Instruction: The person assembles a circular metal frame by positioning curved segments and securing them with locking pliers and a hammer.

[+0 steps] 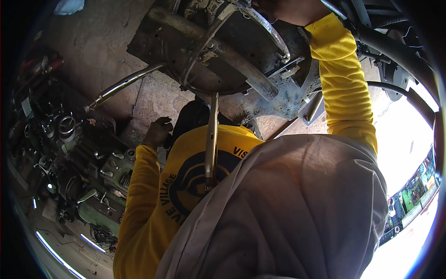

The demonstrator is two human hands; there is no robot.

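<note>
My right hand (293, 10) reaches to the top of the head view, beside a dark metal machine bed (153, 39). Its fingers are cut off by the upper edge, so what they touch does not show. My left hand (158, 132) hangs low on the left, near my dark trousers, with its fingers loosely apart and nothing seen in them. On the machine bed are a curved metal ring (197, 58) and a thick round bar (246, 72). One shiny rod (125, 86) sticks out to the left; another rod (212, 139) points back toward my chest.
Green machinery with levers (104, 211) fills the left side. Black tubes and a bent bar (395, 46) stand at the far right. A pale bundle (68, 6) lies on the concrete floor (100, 35) at the upper left. Bright light comes in on the right.
</note>
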